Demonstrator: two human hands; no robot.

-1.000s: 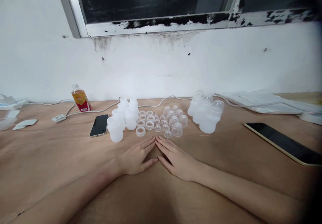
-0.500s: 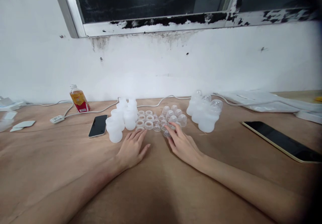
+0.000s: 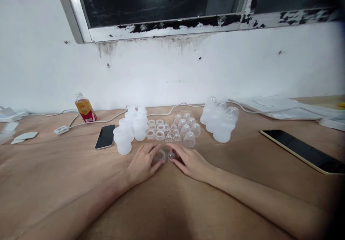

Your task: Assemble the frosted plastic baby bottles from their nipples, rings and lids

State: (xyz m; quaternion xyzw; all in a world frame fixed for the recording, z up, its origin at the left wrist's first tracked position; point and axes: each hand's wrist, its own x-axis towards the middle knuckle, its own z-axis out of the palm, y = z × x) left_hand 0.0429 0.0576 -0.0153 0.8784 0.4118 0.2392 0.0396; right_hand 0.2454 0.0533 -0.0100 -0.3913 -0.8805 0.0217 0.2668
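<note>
My left hand (image 3: 144, 161) is closed around a translucent ring (image 3: 160, 155), thumb and fingers on its sides. Just right of it, my right hand (image 3: 191, 160) grips a small clear nipple-shaped piece (image 3: 171, 155) between thumb and fingers. Both pieces are close together near the table surface. Beyond the hands stand rows of white rings (image 3: 160, 135), small clear nipple pieces (image 3: 176, 137) and clear domed caps (image 3: 189, 139). White bottles (image 3: 124, 145) are grouped on the left. More white bottles with clear caps (image 3: 221, 134) form a group on the right.
A phone (image 3: 105, 137) lies left of the bottles, and a larger phone (image 3: 302, 152) lies at the right. Behind are a drink bottle (image 3: 85, 108), a white cable (image 3: 110, 118) and plastic bags (image 3: 277, 108) along the wall. The wooden table (image 3: 167, 204) extends toward me.
My left hand has taken a ring and my right hand a small nipple piece from the front of the rows. Both have come nearer to me and closer together.
</note>
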